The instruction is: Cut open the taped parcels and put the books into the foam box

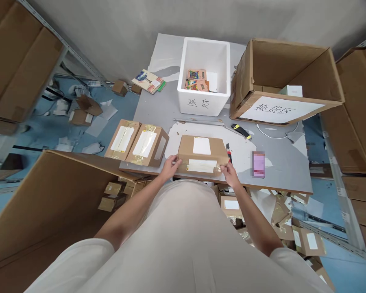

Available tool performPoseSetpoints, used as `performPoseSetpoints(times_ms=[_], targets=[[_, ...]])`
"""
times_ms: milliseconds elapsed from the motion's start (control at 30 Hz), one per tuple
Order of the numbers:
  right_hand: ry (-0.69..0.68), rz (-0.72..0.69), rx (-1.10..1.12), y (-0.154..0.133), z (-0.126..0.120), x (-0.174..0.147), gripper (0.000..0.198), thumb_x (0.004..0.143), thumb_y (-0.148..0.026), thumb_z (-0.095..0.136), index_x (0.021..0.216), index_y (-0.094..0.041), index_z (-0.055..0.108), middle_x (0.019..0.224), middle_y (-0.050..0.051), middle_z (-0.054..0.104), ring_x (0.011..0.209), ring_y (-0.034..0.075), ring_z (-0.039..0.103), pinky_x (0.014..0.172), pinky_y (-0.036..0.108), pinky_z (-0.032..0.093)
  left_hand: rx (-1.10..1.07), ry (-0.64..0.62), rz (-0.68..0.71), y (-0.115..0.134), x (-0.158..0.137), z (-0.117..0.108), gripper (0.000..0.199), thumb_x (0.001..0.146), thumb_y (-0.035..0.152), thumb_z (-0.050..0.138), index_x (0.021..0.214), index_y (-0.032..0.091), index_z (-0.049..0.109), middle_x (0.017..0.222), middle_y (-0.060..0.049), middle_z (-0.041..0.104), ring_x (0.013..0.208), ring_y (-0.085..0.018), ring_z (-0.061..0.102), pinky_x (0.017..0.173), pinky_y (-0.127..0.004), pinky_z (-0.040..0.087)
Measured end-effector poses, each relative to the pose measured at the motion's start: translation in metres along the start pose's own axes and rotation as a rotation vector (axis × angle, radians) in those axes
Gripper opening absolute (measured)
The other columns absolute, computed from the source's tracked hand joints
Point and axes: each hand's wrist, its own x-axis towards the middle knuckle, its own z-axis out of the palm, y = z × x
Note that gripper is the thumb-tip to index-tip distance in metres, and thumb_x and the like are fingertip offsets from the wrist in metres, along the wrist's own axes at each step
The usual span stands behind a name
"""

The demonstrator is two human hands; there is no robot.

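A taped cardboard box (198, 156) lies at the front edge of the table, close to my body. White labels show on its top and on its near side. My left hand (171, 166) grips the box's near left corner, fingers closed. At the near right corner, my right hand (230, 173) pinches the taped end. Beside that end lies a red and black tool (228, 153), partly hidden by the box and hand. Farther back rests a black and yellow utility knife (241, 131).
A white foam bin (204, 103) holding small packs and a large open carton (293, 112) stand at the table's back. Two taped boxes (162, 147) sit at left, a pixelated phone (258, 165) at right. A big open carton (49, 195) stands left of the table.
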Motion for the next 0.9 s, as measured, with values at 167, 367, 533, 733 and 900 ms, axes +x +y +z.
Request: performPoseSetpoints(times_ms=[167,367,533,733,900], targets=[[0.092,0.01,-0.256,-0.028,-0.007,0.032,0.057,0.089,-0.067,0.027,0.072,-0.021,0.056,0.077,0.008,0.058,0.078,0.023,0.054,0.075,0.036,0.043,0.234,0.112,-0.069,0.034,0.035,-0.003,0.051,0.089,0.054,0.039,0.072,0.016,0.067,0.069,-0.006,0.061,0.069,-0.018,0.055,0.066,-0.029,0.041],[0.108,0.075,-0.234,-0.027,-0.002,0.041,0.062,0.086,-0.072,0.028,0.074,-0.02,0.06,0.08,0.009,0.063,0.078,0.024,0.056,0.075,0.035,0.044,0.23,0.128,-0.106,0.035,0.046,0.005,0.053,0.087,0.058,0.041,0.061,0.017,0.062,0.058,-0.002,0.054,0.063,-0.016,0.05,0.06,-0.026,0.036],[0.089,0.141,-0.091,-0.022,-0.004,0.037,0.063,0.085,-0.071,0.034,0.095,-0.018,0.067,0.098,0.011,0.068,0.093,0.026,0.06,0.084,0.037,0.045,0.169,0.136,-0.144,0.027,0.042,0.004,0.055,0.089,0.059,0.036,0.068,0.016,0.065,0.068,-0.005,0.063,0.072,-0.019,0.057,0.067,-0.028,0.041],[0.023,0.203,0.108,0.007,-0.009,0.021,0.062,0.088,-0.059,0.037,0.127,-0.016,0.057,0.115,0.013,0.063,0.096,0.024,0.062,0.085,0.041,0.05,-0.181,0.104,-0.22,-0.009,0.024,0.006,0.047,0.088,0.044,0.042,0.115,0.011,0.063,0.11,-0.015,0.067,0.093,-0.022,0.065,0.082,-0.036,0.051],[-0.108,0.083,-0.001,0.029,0.001,0.0,0.068,0.071,-0.042,0.067,0.135,-0.024,0.049,0.133,0.012,0.053,0.112,0.028,0.056,0.095,0.047,0.046,-0.202,-0.054,-0.127,-0.035,-0.004,0.015,0.061,0.069,0.027,0.063,0.128,0.016,0.056,0.126,-0.012,0.062,0.114,-0.025,0.059,0.097,-0.04,0.047]])
